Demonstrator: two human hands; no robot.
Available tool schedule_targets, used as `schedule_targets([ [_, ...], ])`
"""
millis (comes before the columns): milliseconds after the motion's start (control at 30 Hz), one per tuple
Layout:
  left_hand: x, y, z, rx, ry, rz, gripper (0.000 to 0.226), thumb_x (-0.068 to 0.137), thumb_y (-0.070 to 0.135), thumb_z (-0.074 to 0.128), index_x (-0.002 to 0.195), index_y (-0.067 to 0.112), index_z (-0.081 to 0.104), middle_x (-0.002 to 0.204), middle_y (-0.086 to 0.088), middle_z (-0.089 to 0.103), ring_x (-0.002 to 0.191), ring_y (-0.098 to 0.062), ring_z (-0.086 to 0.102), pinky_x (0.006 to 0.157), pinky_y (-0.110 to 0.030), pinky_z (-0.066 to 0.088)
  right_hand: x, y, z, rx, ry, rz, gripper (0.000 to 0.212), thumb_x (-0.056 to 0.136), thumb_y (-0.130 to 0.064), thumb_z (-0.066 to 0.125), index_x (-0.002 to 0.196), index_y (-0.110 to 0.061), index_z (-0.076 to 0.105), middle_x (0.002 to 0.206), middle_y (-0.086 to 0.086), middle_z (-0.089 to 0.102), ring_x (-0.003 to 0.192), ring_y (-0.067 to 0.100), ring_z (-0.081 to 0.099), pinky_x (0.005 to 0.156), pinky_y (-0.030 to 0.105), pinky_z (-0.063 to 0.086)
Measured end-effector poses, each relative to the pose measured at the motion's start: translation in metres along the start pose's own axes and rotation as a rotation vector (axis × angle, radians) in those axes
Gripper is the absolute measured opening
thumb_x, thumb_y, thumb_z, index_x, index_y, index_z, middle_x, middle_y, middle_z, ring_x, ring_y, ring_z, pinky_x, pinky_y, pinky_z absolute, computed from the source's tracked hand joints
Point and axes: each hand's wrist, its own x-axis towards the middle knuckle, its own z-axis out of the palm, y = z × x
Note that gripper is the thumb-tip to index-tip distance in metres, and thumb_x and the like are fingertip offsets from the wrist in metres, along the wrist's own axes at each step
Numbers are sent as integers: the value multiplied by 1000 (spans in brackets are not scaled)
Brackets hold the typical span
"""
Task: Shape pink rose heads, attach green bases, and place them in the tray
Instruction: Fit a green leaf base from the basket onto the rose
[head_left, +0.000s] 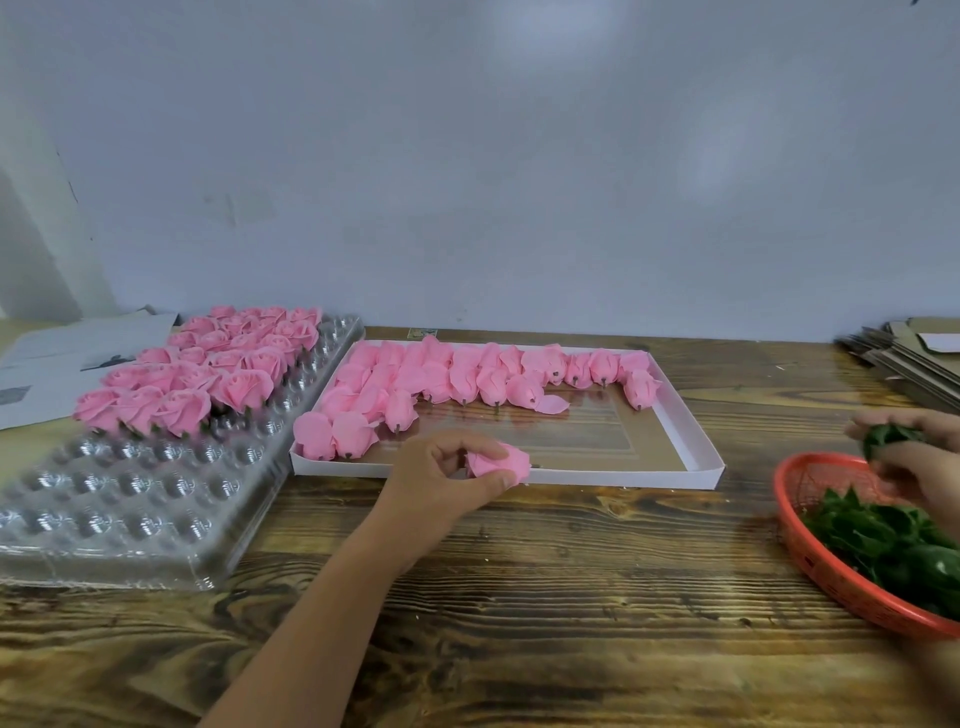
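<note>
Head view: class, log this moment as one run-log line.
left hand: holds pink rose head | right hand: pinches green base over red basket | tray: partly filled

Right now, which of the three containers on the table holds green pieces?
The red basket at the right edge holds green bases; the other two hold only pink roses.

No legible text anywhere, printed sheets of paper (78, 353) at the far left of the tabletop (519, 597) carry dark marks — too blurred to read, a small sticker (422, 333) at the tabletop's back edge — print indistinct
</note>
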Motion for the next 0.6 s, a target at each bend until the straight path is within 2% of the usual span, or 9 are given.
schedule_targets([
  [100, 0, 0, 0, -10, -4, -10, 28, 80, 16, 85, 93, 39, 79, 108, 13, 76, 106, -8, 70, 91, -28, 58, -14, -35, 29, 479, -177, 131, 32, 92, 9, 47, 99, -12, 70, 96, 7, 77, 68, 9, 71, 58, 18, 58],
  [233, 0, 2, 0, -56, -5, -18, 27, 80, 14, 84, 94, 37, 79, 106, 12, 77, 104, -8, 71, 87, -21, 57, -46, -73, 73, 819, -325, 199, 17, 97, -4, 45, 100, -1, 62, 92, 15, 74, 81, 15, 73, 72, 22, 60],
  [300, -1, 4, 1, -72, -2, -19, 27, 80, 12, 84, 92, 37, 79, 104, 12, 77, 101, -7, 71, 82, -16, 55, -55, -83, 99, 876, -353, 270, 18, 97, -2, 44, 100, 4, 61, 91, 17, 72, 79, 16, 74, 73, 22, 61],
  [433, -2, 5, 2, -88, 8, -21, 29, 81, 9, 83, 90, 36, 79, 102, 10, 77, 98, -8, 72, 81, -16, 55, -68, -81, 156, 931, -393, 472, 22, 97, 9, 41, 105, 4, 60, 79, 16, 74, 65, 17, 74, 61, 19, 60],
  [533, -3, 5, 4, -90, 3, -42, 29, 81, 6, 83, 91, 33, 79, 101, 8, 78, 97, -9, 73, 81, -18, 56, -76, -70, 184, 842, -477, 539, 18, 92, 5, 56, 108, 6, 64, 81, 15, 71, 62, 14, 70, 54, 17, 58],
  [600, -3, 6, 5, -92, 8, -59, 28, 80, 7, 84, 91, 32, 79, 99, 9, 78, 95, -8, 73, 80, -17, 55, -82, -63, 193, 745, -559, 527, 34, 77, 2, 72, 110, 6, 67, 82, 12, 71, 63, 11, 68, 54, 16, 56],
])
